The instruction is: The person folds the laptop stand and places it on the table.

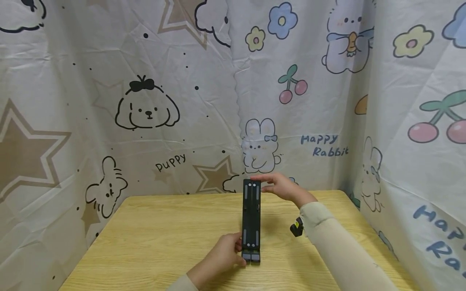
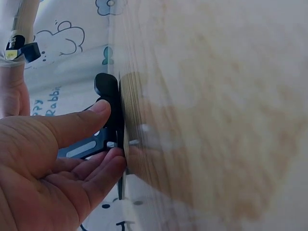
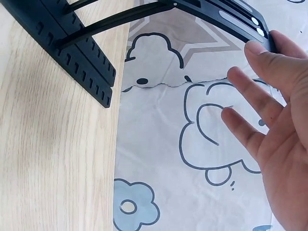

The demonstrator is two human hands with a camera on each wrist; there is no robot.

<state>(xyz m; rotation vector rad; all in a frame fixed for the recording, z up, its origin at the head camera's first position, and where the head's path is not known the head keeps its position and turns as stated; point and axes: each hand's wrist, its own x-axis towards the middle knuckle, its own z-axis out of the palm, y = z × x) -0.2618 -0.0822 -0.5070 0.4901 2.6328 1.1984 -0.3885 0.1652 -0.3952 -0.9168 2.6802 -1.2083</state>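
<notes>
A black folding laptop stand (image 1: 251,218) stands on the table, its narrow, folded-together top facing me with grey pads along it. My left hand (image 1: 227,252) is at its near lower end. In the left wrist view the thumb lies on the stand's dark foot (image 2: 108,113) with fingers curled beneath. My right hand (image 1: 285,186) is at the raised far end. The right wrist view shows its thumb and index finger pinching that upper corner, the other fingers spread free. Below, the notched base rails (image 3: 62,48) rest on the table, joined to the top by struts.
The wooden table (image 1: 164,230) reaches back to a printed curtain (image 1: 164,161), which also hangs along both sides. A small black and yellow device (image 1: 296,227) sits at my right wrist.
</notes>
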